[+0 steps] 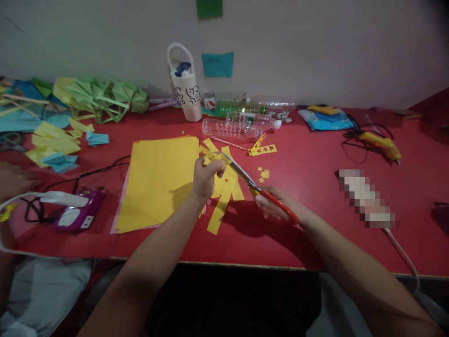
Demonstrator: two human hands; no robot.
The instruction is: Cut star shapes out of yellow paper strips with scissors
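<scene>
My left hand (206,177) pinches a small piece of yellow paper (224,160) between thumb and fingers. Red-handled scissors (277,203) are gripped in my right hand (271,202), their blades pointing up and left so the tips reach that paper. Whether the blades are parted is hard to make out. Beneath both hands lie several loose yellow paper strips (219,215). Small yellow paper stars (264,174) rest just beyond the scissors, near a strip with star-shaped holes (267,150). Left of my left hand is a stack of yellow sheets (157,182).
Clear plastic bottles (228,128) lie along the wall beside a white tumbler (187,96). A yellow glue gun (380,145) and a blue packet (326,119) sit at right. Folded paper (101,98) and a purple power box (80,210) are at left, near another person's hand (17,180).
</scene>
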